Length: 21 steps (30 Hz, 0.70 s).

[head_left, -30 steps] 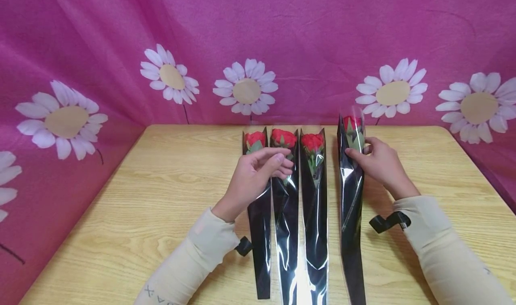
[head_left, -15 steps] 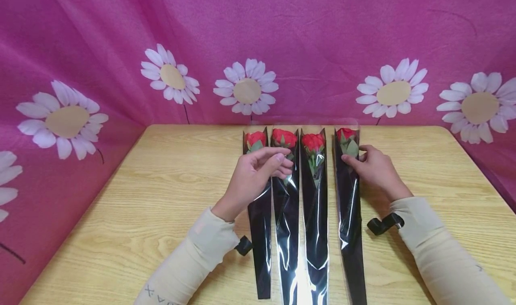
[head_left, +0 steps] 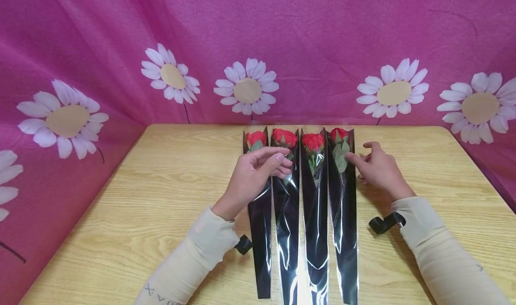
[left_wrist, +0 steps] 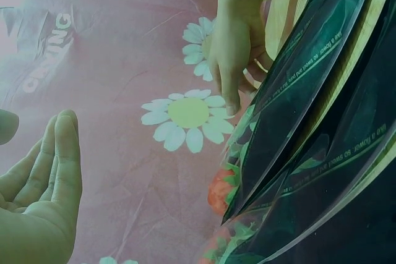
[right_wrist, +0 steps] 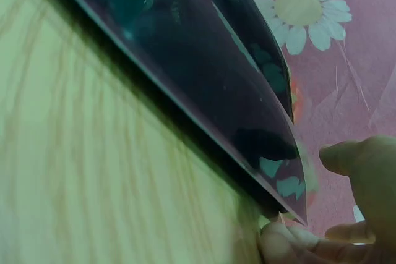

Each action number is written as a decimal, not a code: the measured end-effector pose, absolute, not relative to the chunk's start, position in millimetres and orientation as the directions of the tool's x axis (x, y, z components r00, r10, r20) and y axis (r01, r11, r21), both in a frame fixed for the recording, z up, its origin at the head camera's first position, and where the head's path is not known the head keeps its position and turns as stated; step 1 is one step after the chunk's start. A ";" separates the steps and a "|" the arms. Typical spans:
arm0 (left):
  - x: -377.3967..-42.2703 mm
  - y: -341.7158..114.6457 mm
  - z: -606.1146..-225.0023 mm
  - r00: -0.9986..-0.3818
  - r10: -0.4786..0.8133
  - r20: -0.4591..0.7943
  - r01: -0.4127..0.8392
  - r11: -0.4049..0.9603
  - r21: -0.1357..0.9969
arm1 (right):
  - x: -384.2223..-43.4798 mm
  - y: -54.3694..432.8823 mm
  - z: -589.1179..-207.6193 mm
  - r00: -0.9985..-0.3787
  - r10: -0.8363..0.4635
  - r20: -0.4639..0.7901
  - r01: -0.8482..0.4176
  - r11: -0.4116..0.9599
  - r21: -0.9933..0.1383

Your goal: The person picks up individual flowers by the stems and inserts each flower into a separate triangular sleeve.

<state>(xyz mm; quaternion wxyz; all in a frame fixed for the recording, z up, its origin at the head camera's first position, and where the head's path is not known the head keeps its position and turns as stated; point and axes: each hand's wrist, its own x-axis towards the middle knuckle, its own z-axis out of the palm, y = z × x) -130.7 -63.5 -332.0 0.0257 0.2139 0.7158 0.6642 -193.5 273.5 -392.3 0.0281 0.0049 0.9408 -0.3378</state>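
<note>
Several red roses in black, clear-fronted wrappers lie side by side on the table, blooms towards the far edge. Beside the rightmost wrapped rose [head_left: 344,211] is my right hand [head_left: 379,173], its thumb at the wrapper's right edge. In the right wrist view the thumb [right_wrist: 349,156] stands apart from the wrapper and the fingertips lie close to its corner. Over the leftmost wrapped rose [head_left: 260,242] and the second wrapped rose [head_left: 286,220] hovers my left hand [head_left: 254,175], fingers loosely bent around nothing. The third wrapped rose [head_left: 315,220] lies between the second and rightmost.
The wooden table [head_left: 161,184] reaches back to a pink cloth [head_left: 314,36] printed with white daisies. Black straps [head_left: 384,224] hang at both wrists. Bare wood shows left and right of the row.
The rightmost rose has come down flat and moved left, up against the third one. My right hand has loosened its grip on the wrapper. The left hand has stayed in place.
</note>
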 end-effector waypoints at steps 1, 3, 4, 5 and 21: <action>-131.2 -64.1 -332.2 -0.908 0.338 0.246 0.273 0.034 0.961 | -193.7 274.5 -392.7 -0.998 -0.007 -0.055 0.029 0.772 -0.635; -132.3 -65.6 -332.8 -0.911 0.332 0.245 0.275 0.043 0.961 | -193.8 276.0 -393.6 -0.999 0.001 -0.047 0.030 0.771 -0.636; -132.6 -66.6 -333.0 -0.914 0.327 0.242 0.272 0.049 0.961 | -193.4 276.4 -394.1 -0.999 0.004 -0.043 0.030 0.772 -0.635; -133.1 -67.7 -333.4 -0.916 0.320 0.240 0.269 0.049 0.962 | -193.0 276.6 -394.7 -0.999 0.008 -0.036 0.029 0.773 -0.633; -142.6 -105.0 -333.3 -0.942 0.137 0.306 0.323 0.126 0.938 | -188.3 276.7 -395.9 -0.994 0.078 0.077 0.010 0.761 -0.649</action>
